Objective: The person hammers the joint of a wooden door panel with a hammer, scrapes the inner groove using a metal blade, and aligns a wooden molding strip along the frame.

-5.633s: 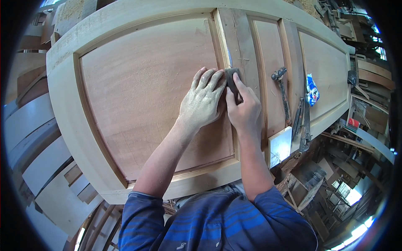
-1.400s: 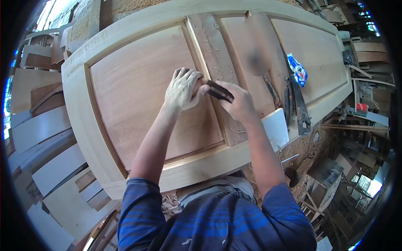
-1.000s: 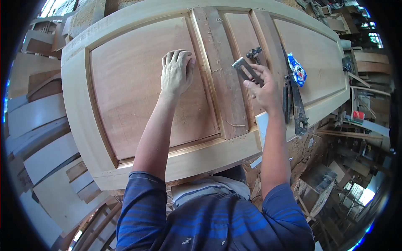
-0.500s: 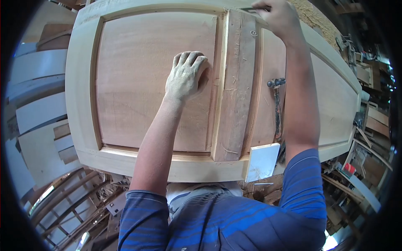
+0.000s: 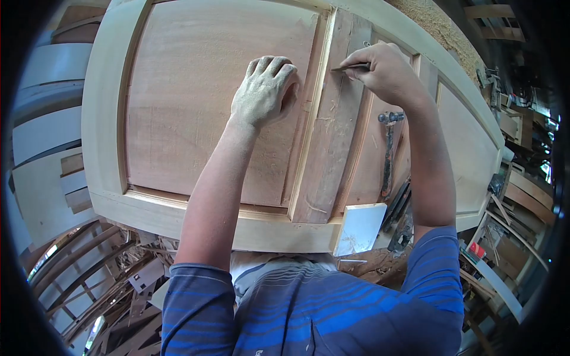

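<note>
My left hand (image 5: 265, 92), coated in pale dust, is over the large left panel (image 5: 219, 53) of a wooden door (image 5: 104, 118). Its fingers are curled in, and anything inside them is hidden. A thin dark pointed tool (image 5: 356, 67) is pinched in my right hand (image 5: 389, 74). Its tip points left, at the upper part of a rough wooden strip (image 5: 326, 142) lying lengthwise on the door, with shavings on it. Below my right hand, a hammer (image 5: 388, 154) rests on the narrower panel beside the strip.
A white-faced board piece (image 5: 359, 230) sits at the door's near edge, beside several dark tools (image 5: 399, 216). Sawdust (image 5: 436, 26) is heaped beyond the far edge. Boards (image 5: 47, 133) are stacked at left, and offcuts (image 5: 525, 199) clutter the right.
My right hand has come nearer from the far end of the strip, still holding the thin tool. My left hand stays curled over the panel. The view has shifted slightly.
</note>
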The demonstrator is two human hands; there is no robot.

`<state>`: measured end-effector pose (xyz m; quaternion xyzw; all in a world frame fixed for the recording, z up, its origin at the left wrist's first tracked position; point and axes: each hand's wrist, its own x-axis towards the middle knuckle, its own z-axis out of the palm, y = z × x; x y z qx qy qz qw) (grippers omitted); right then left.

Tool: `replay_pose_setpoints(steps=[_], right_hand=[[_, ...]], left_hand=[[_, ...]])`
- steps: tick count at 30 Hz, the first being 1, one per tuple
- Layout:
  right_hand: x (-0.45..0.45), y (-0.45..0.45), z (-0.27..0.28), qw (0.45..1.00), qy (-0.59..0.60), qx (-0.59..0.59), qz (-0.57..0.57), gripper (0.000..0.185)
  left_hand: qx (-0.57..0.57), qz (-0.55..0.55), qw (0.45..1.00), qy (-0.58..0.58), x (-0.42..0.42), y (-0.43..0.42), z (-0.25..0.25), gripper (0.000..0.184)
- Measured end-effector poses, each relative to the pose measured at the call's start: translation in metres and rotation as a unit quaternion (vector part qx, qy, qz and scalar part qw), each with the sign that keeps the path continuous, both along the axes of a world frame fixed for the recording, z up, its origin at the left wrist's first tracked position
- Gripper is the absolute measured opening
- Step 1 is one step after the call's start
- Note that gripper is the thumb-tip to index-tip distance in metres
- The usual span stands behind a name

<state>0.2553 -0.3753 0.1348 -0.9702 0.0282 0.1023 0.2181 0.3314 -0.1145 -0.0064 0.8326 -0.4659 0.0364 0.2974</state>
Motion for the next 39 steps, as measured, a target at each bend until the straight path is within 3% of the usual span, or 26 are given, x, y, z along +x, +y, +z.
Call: replay_pose_setpoints(steps=[3,8,11,14,18,21,22,25,31,34,38,39], right_hand=[[0.011,-0.034,-0.013,0.985,0.057,0.153,-0.062,0.025],[0.05,-0.098,-0.06,0.97,0.023,0.236,-0.05,0.049],[0.045,-0.096,-0.091,0.959,-0.09,0.249,-0.099,0.057],[0.056,-0.084,-0.108,0.957,-0.09,0.261,-0.09,0.057],[0.077,-0.056,-0.107,0.974,-0.109,0.189,-0.063,0.046],[0.078,-0.042,-0.103,0.99,-0.12,0.064,0.023,0.044],[0.075,-0.038,-0.108,0.982,-0.151,0.107,0.023,0.043],[0.077,-0.041,-0.08,0.98,-0.097,0.172,-0.022,0.04],[0.076,-0.047,-0.08,0.978,-0.056,0.199,0.035,0.043],[0.083,-0.045,-0.059,0.97,0.01,0.238,-0.049,0.044],[0.082,-0.032,-0.063,0.991,-0.042,0.112,0.058,0.043],[0.085,-0.034,-0.064,0.983,-0.012,0.18,0.02,0.043]], left_hand=[[-0.004,0.008,1.0,0.0,-0.001,-0.001,-0.002,0.028],[0.014,0.012,1.0,-0.01,-0.001,-0.001,-0.002,0.028],[0.026,0.022,0.999,-0.015,-0.002,-0.002,-0.005,0.028],[0.032,0.027,0.999,-0.015,-0.003,-0.001,-0.007,0.029],[0.04,0.027,0.999,-0.008,-0.002,-0.001,-0.007,0.031],[0.033,0.029,0.999,-0.012,-0.003,-0.002,-0.007,0.034],[0.035,0.028,0.999,-0.01,-0.002,-0.001,-0.007,0.035],[0.038,0.023,0.999,-0.007,-0.002,-0.001,-0.006,0.038],[0.049,0.029,0.998,-0.016,-0.002,0.0,-0.008,0.04],[0.061,0.029,0.998,-0.02,-0.003,-0.001,-0.007,0.036],[0.057,0.03,0.998,-0.018,-0.002,-0.002,-0.006,0.036],[0.058,0.031,0.998,-0.016,-0.002,-0.001,-0.005,0.036]])
